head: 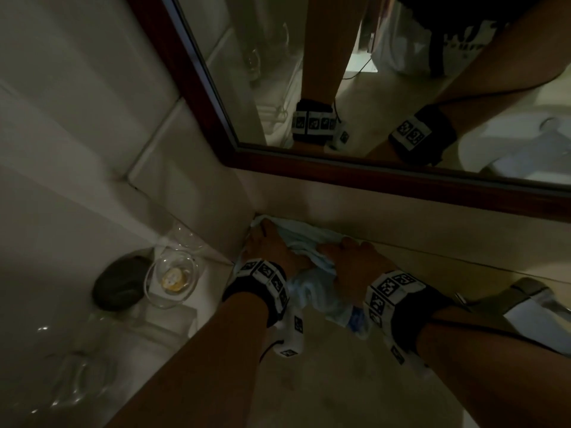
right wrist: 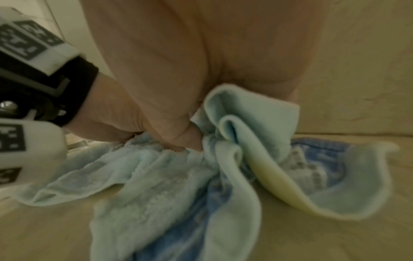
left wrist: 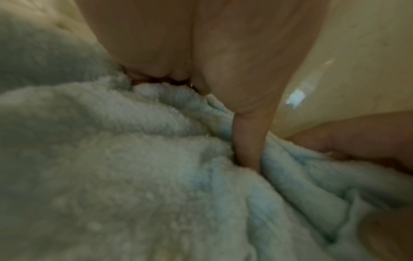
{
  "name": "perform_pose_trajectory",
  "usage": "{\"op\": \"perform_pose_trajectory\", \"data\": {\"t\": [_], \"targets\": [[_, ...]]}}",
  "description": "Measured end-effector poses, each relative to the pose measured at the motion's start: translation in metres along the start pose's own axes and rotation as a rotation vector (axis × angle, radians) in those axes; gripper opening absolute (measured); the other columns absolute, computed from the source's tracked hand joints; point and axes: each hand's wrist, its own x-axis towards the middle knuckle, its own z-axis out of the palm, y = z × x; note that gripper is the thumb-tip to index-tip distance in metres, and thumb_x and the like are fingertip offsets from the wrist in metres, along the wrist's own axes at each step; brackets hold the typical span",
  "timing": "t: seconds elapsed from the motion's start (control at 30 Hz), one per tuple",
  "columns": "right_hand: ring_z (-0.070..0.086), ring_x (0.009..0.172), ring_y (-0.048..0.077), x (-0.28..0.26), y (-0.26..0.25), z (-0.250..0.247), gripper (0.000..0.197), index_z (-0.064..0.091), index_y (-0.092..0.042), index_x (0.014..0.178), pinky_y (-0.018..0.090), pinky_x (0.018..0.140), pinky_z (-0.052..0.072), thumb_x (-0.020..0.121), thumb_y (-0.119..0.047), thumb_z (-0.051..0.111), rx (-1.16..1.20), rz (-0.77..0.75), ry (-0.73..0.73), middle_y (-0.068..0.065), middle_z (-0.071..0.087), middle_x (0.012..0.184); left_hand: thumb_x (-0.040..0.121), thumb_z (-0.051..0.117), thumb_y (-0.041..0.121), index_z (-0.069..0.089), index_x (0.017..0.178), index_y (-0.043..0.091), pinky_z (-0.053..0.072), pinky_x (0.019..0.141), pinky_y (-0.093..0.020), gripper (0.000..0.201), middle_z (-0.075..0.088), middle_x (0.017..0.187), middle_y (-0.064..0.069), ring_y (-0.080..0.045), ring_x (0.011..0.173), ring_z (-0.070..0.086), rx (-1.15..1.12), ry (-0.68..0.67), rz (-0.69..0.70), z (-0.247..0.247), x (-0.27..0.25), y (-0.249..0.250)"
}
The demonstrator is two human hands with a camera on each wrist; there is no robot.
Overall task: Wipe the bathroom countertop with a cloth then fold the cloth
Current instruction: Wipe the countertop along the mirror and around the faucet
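A light blue terry cloth [head: 319, 291] lies bunched in the back left corner of the beige countertop [head: 309, 384], under the mirror. My left hand [head: 267, 242] lies on its far part, fingers stretched toward the corner and pressing down. The left wrist view shows the fluffy cloth [left wrist: 145, 159] heaped under my palm, with the thumb [left wrist: 248, 144] sunk into a fold. My right hand [head: 349, 261] grips the cloth's near part. In the right wrist view its thumb [right wrist: 185, 139] and curled fingers pinch gathered folds of cloth [right wrist: 234, 127], and a darker blue patterned band [right wrist: 317, 159] trails on the counter.
A mirror with a dark red frame [head: 370, 177] runs along the back wall. Left of the counter stand a glass dish with something yellow in it [head: 173, 278], a dark rounded object [head: 120, 282] and a clear glass [head: 185, 236]. A grey metal fitting [head: 528, 290] sits at right.
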Motion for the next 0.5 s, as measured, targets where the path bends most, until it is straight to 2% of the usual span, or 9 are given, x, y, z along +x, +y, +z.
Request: {"op": "perform_pose_trajectory", "data": {"t": [0.1, 0.17, 0.23, 0.3, 0.43, 0.5], "targets": [[0.037, 0.130, 0.032, -0.004, 0.007, 0.005, 0.066, 0.013, -0.040, 0.154, 0.039, 0.106, 0.040, 0.098, -0.038, 0.048, -0.016, 0.022, 0.021, 0.007, 0.025, 0.155, 0.068, 0.062, 0.080, -0.003, 0.158, 0.013, 0.020, 0.123, -0.043, 0.130, 0.010, 0.165, -0.010, -0.029, 0.150, 0.019, 0.034, -0.111, 0.055, 0.000, -0.002, 0.004], [0.036, 0.134, 0.035, -0.010, 0.015, 0.007, 0.066, 0.014, -0.037, 0.154, 0.041, 0.109, 0.038, 0.098, -0.036, 0.049, -0.014, 0.072, 0.013, 0.011, 0.020, 0.159, 0.069, 0.069, 0.074, 0.000, 0.158, 0.013, 0.024, 0.121, -0.045, 0.128, 0.014, 0.163, -0.012, -0.031, 0.148, 0.024, 0.038, -0.136, 0.086, 0.000, -0.008, 0.013], [0.044, 0.127, 0.038, -0.019, 0.024, 0.007, 0.058, 0.028, -0.033, 0.151, 0.046, 0.103, 0.044, 0.097, -0.028, 0.049, -0.028, 0.127, 0.095, 0.017, 0.034, 0.150, 0.064, 0.068, 0.077, 0.001, 0.157, 0.014, 0.026, 0.120, -0.048, 0.131, 0.014, 0.163, -0.012, -0.033, 0.147, 0.025, 0.048, -0.141, 0.104, 0.007, -0.015, 0.025], [0.050, 0.119, 0.038, -0.028, 0.036, 0.009, 0.052, 0.037, -0.030, 0.145, 0.045, 0.097, 0.047, 0.095, -0.025, 0.049, -0.051, 0.188, 0.172, 0.016, 0.044, 0.138, 0.065, 0.062, 0.080, 0.000, 0.157, 0.013, 0.026, 0.120, -0.045, 0.130, 0.014, 0.162, -0.012, -0.031, 0.147, 0.024, 0.074, -0.167, 0.150, 0.015, -0.024, 0.038], [0.049, 0.122, 0.037, -0.045, 0.056, 0.020, 0.050, 0.035, -0.020, 0.146, 0.047, 0.102, 0.045, 0.099, -0.037, 0.041, -0.112, 0.332, 0.132, 0.017, 0.040, 0.141, 0.071, 0.063, 0.075, 0.003, 0.158, 0.009, 0.027, 0.120, -0.042, 0.124, 0.019, 0.160, -0.012, -0.030, 0.145, 0.029, 0.056, -0.155, 0.243, 0.033, -0.043, 0.060], [0.050, 0.119, 0.039, -0.051, 0.061, 0.026, 0.046, 0.039, -0.016, 0.141, 0.049, 0.100, 0.045, 0.098, -0.035, 0.042, -0.087, 0.395, 0.177, 0.018, 0.044, 0.136, 0.077, 0.062, 0.071, 0.008, 0.157, 0.009, 0.026, 0.120, -0.042, 0.115, 0.024, 0.159, -0.013, -0.030, 0.144, 0.031, 0.081, -0.159, 0.325, 0.042, -0.053, 0.070]]}}
